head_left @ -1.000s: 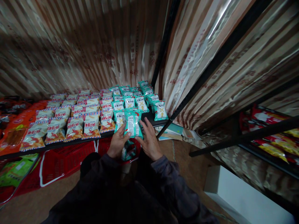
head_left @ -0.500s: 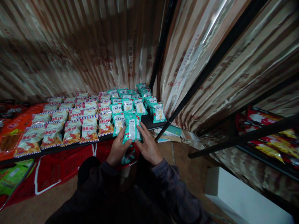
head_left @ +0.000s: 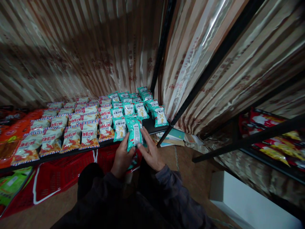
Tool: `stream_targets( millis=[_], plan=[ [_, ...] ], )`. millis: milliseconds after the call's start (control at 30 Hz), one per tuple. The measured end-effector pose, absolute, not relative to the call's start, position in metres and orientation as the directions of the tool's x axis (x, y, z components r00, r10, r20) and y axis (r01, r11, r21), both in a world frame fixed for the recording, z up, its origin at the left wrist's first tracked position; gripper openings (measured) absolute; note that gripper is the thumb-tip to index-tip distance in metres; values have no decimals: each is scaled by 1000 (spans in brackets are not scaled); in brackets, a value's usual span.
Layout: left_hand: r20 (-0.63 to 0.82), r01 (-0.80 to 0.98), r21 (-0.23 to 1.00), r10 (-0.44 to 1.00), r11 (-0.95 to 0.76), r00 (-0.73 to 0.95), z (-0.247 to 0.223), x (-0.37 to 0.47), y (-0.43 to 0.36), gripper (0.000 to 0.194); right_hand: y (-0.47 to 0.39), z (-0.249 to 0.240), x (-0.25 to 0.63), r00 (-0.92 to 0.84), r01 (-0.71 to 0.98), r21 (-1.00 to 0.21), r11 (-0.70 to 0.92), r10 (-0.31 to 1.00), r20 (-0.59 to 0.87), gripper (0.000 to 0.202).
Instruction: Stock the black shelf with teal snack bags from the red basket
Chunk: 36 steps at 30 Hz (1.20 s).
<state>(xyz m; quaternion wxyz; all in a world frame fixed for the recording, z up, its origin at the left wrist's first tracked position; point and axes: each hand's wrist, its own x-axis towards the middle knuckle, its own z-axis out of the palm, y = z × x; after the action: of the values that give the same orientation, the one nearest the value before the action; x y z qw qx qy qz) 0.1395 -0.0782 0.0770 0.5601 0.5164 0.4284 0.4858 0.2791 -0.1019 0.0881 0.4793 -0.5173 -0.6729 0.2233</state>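
Note:
A teal snack bag [head_left: 135,133], its printed back facing up, is held between both hands at the front edge of the black shelf [head_left: 152,125]. My left hand [head_left: 122,156] grips its left side, thumb at the lower edge. On its right side lie the fingers of my right hand [head_left: 151,150], the thumb near the bottom corner. Beside and behind it stand rows of matching teal bags [head_left: 129,109], fronts showing. Further left are rows of white and orange bags [head_left: 71,137] with striped edges.
Red baskets [head_left: 56,173] sit below the shelf. Black rack posts [head_left: 188,109] slant on the right. Papers [head_left: 171,136] lie behind a post. A white box [head_left: 247,197] is on the floor at the lower right, beneath a shelf of red and yellow bags [head_left: 274,144]. Orange packs [head_left: 14,140] lie far left.
The held bag has tilted slightly, with its top leaning left. Both hands are a little lower around it. The view has shifted slightly.

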Motion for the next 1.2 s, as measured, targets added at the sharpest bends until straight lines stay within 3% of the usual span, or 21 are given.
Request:
stream_targets(
  millis=[133,333,500,633,833,967,1100,1200],
  plan=[
    [176,162,968,977,-194,120,74,141,-83,58,-105,89,273,-1,495,-800,339,921,389,61],
    [389,473,773,905,-423,173,76,141,-92,53,-107,84,267,11,481,-807,342,918,396,65],
    [484,569,616,832,-544,271,89,140,-102,61,-108,84,266,60,311,-899,309,938,343,64],
    [520,558,560,784,-612,338,99,141,-107,70,-111,89,268,56,158,-946,283,954,295,66],
    [496,550,572,791,-608,359,103,142,-110,67,-113,98,272,-10,-104,-968,228,973,230,64],
    [486,520,605,797,-603,360,104,142,-112,57,-111,94,274,51,-261,-956,134,991,125,56],
    [486,426,692,812,-583,322,102,141,-106,50,-108,90,276,136,-422,-905,59,991,1,55],
    [374,351,849,918,-395,130,94,143,-93,45,-106,88,281,176,-516,-856,33,982,-69,57]
  ],
)
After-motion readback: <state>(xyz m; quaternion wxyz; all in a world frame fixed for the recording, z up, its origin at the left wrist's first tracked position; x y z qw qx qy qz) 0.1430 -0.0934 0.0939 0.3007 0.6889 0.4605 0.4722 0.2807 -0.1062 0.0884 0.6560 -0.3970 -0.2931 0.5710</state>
